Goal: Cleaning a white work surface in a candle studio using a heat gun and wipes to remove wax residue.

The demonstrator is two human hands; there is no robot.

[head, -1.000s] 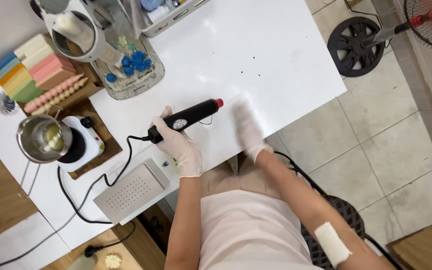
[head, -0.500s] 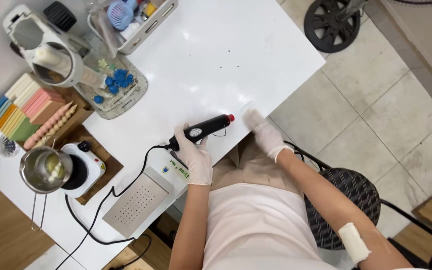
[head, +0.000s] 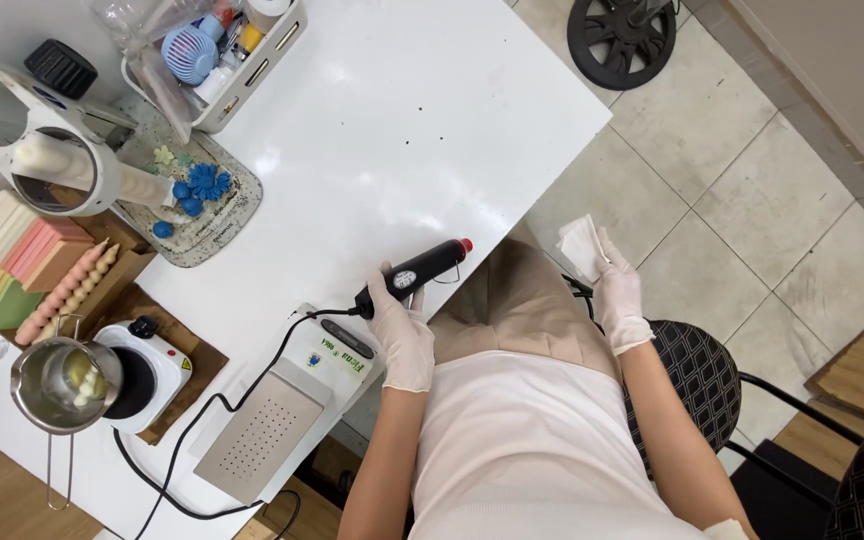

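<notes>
**Bench entry: hot-air tool in hand, tissue off the table edge**

1. Left hand [head: 404,325], white glove, fingers wrapped shut around the black hot-air tool [head: 414,277]. I read the tool as lying low over the near edge of the white table [head: 402,120], red tip pointing right. Its black cable runs back to the pale control box [head: 287,405].
2. Right hand [head: 619,300], gloved, pinching a crumpled white tissue [head: 582,246] between thumb and fingers, out past the table corner, above the tiled floor [head: 742,190].
3. Step, as I judge it: a pause between heating and wiping. Any next move calls for a steady grip and a tip kept clear of the tissue.
4. Materials nearby: glossy tabletop with a few dark specks; steel pouring pot [head: 57,385] on a small hotplate [head: 147,372]; matte pastel wax blocks [head: 2,265]; blue flower pieces [head: 197,190] on a speckled tray [head: 237,225].
</notes>
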